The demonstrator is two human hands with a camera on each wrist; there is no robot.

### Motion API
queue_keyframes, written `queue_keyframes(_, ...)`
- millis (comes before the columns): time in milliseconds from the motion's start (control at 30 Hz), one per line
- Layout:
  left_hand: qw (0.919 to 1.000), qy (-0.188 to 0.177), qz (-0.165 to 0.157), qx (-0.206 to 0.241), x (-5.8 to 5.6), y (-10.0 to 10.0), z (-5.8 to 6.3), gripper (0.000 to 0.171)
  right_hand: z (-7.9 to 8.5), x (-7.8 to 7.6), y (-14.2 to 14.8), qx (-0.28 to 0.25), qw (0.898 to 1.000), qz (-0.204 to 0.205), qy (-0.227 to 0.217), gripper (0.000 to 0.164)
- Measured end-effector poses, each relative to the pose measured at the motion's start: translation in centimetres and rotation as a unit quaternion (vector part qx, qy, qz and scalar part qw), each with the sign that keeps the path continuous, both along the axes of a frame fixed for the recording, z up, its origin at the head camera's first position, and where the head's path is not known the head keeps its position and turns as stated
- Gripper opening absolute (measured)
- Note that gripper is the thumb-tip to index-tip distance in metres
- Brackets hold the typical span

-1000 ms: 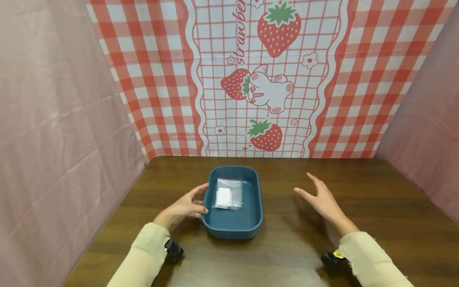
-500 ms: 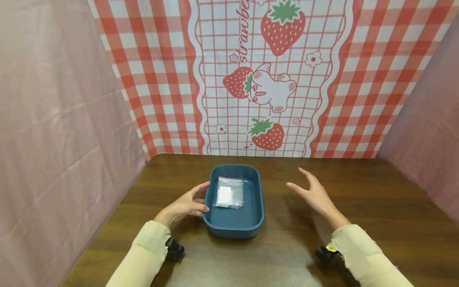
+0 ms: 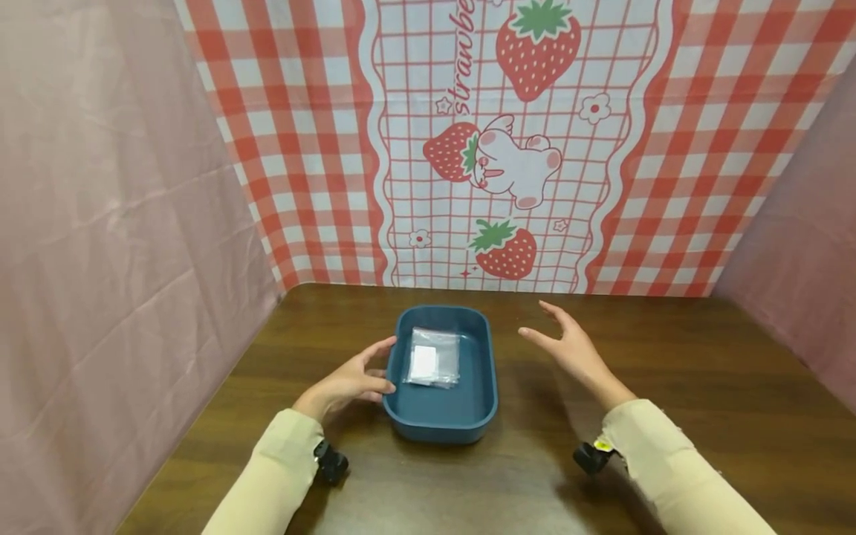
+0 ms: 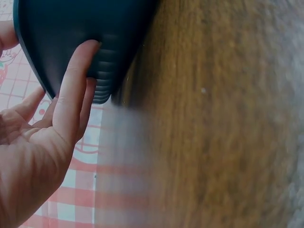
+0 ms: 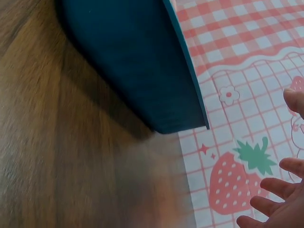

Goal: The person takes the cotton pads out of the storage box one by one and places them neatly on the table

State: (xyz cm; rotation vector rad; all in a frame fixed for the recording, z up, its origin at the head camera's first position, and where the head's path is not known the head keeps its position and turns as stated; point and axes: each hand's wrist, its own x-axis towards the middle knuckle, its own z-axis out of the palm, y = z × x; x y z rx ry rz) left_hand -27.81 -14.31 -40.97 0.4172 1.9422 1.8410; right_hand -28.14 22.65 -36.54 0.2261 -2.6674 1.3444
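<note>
A dark blue rectangular bin (image 3: pixel 441 416) sits on the table, with clear plastic bags (image 3: pixel 448 360) lying inside it, a white piece (image 3: pixel 423 364) showing among them. My left hand (image 3: pixel 348 383) is at the bin's left side, thumb and index fingertip right at the rim. In the left wrist view, extended fingers (image 4: pixel 71 95) touch the bin's ribbed outer wall (image 4: pixel 107 61). To the right of the bin, my right hand (image 3: pixel 571 349) is held with fingers spread and holds nothing. The right wrist view shows its fingers (image 5: pixel 280 187) apart from the bin (image 5: pixel 128 57).
The brown wooden table (image 3: pixel 441 490) stretches out around the bin. Behind it hangs a red-and-white checked cloth (image 3: pixel 314 171) with strawberry prints. Pink cloths (image 3: pixel 134 223) hang at both sides. Each wrist carries a small black camera (image 3: pixel 331 462).
My right hand has moved left and a little farther back, closer to the bin. The left hand stays at the bin's left rim. The head view has shifted slightly.
</note>
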Motion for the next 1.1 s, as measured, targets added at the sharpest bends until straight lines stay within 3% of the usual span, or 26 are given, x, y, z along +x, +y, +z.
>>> queue_keyframes(467, 1.0, 0.003, -0.001, 0.006, 0.0, 0.0, 0.1, 0.086, 1.1, -1.8, -3.5, -0.041, 0.999, 0.03, -0.001, 0.078)
queue_keyframes(1100, 1.0, -0.003, 0.005, -0.003, -0.1, 0.1, -0.1, 0.087, 2.2, -3.6, -7.9, -0.112, 0.992, 0.052, -0.038, 0.075)
